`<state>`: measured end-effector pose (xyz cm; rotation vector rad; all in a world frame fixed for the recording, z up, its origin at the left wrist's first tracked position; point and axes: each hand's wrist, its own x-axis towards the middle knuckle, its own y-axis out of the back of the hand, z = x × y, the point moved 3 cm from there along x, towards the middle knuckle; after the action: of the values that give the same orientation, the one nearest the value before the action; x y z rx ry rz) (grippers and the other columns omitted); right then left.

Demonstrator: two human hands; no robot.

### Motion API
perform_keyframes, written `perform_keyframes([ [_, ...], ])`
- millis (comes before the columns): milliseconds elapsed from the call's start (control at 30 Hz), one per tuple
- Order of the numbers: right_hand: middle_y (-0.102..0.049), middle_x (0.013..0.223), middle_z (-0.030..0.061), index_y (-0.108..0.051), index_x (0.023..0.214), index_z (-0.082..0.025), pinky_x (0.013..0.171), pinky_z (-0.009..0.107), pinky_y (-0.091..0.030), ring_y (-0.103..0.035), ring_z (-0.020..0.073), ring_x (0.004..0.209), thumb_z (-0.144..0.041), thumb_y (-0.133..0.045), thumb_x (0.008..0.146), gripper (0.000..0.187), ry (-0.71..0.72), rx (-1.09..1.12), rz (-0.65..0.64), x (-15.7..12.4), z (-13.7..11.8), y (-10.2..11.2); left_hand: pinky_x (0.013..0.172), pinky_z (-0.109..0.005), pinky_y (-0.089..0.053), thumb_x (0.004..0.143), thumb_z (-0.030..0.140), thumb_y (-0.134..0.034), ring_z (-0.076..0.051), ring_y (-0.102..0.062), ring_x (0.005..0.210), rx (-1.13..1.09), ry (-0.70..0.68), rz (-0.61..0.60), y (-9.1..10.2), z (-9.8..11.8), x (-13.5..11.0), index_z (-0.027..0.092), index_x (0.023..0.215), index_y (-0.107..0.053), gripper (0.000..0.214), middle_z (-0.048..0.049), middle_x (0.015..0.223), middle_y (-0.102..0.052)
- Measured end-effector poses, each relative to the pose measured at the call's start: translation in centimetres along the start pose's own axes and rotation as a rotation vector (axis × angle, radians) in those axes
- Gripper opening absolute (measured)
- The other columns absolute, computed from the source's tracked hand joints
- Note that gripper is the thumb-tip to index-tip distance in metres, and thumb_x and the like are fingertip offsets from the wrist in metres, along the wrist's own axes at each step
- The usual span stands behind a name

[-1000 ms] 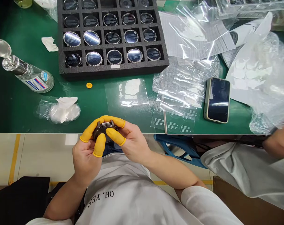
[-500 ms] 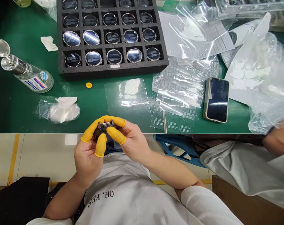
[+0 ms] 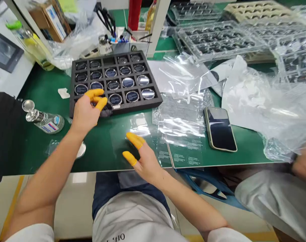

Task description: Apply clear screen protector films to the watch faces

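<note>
My left hand [image 3: 86,111], in yellow finger cots, is over the near left part of the black foam tray [image 3: 136,111]. Its thumb and finger are bent around a dark round watch case [image 3: 107,109], smeared by motion, at the tray's front edge. Part of that case is hidden behind the thumb. Round watch cases with dark, printed faces fill most of the tray's compartments. My right hand [image 3: 143,156], also with yellow cots, hovers above the near table edge. Its thumb and finger are apart with nothing between them. A clear film sheet [image 3: 117,137] lies just beyond it.
On the left stands a glass pump bottle [image 3: 50,124]. Right of the tray lie printed films [image 3: 185,148], a phone [image 3: 220,129] and crumpled plastic [image 3: 254,111]. Clear plastic trays [image 3: 216,40] stack at the back right. A co-worker's sleeve [image 3: 274,198] shows at right.
My hands have parted. The left has carried the watch case forward and left to the tray; the right has let go of it and opened. The camera view has tilted up.
</note>
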<state>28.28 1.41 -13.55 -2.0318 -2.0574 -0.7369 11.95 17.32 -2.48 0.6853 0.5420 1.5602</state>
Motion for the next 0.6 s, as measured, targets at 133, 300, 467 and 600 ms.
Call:
perform_keyframes([
  [133, -0.065, 0.134, 0.0177, -0.045, 0.151, -0.02, 0.105, 0.041, -0.058, -0.064, 0.0251, 0.129, -0.027, -0.06, 0.098, 0.055, 0.017, 0.002, -0.004, -0.3, 0.7, -0.1, 0.099, -0.034, -0.045, 0.075, 0.011, -0.074, -0.022, -0.064, 0.094, 0.19, -0.096, 0.096, -3.2, 1.5, 13.0, 0.016, 0.095, -0.07, 0.022, -0.0052, 0.087, -0.07],
  [300, -0.066, 0.133, 0.0164, -0.045, 0.148, -0.022, 0.103, 0.041, -0.06, -0.066, 0.0259, 0.125, -0.032, -0.061, 0.097, 0.055, -0.013, 0.089, -0.012, -0.4, 1.1, 0.0, 0.093, -0.03, -0.045, 0.086, 0.011, -0.064, -0.017, -0.067, 0.096, 0.262, 0.128, 0.154, -6.4, 0.0, 22.9, 0.014, 0.092, -0.062, 0.007, 0.0001, 0.079, -0.069],
  [467, -0.068, 0.129, 0.0178, -0.043, 0.148, -0.019, 0.1, 0.042, -0.061, -0.068, 0.0287, 0.121, -0.044, -0.062, 0.094, 0.063, 0.055, 0.122, -0.017, -0.4, 1.9, 0.0, 0.082, -0.024, -0.047, 0.093, 0.022, -0.061, -0.011, -0.059, 0.067, 0.362, 0.188, -0.041, -6.6, -0.6, 24.9, 0.014, 0.088, -0.067, 0.011, 0.0082, 0.051, -0.049],
  [600, -0.069, 0.126, 0.0183, -0.047, 0.145, -0.015, 0.099, 0.04, -0.062, -0.069, 0.0274, 0.118, -0.045, -0.064, 0.093, 0.062, 0.098, 0.108, 0.019, -0.8, 2.4, -0.5, 0.107, -0.02, -0.041, 0.088, 0.018, -0.071, -0.007, -0.061, 0.095, 0.465, 0.159, -0.123, -6.1, 0.2, 25.5, 0.02, 0.092, -0.073, 0.005, 0.0092, 0.068, -0.06],
])
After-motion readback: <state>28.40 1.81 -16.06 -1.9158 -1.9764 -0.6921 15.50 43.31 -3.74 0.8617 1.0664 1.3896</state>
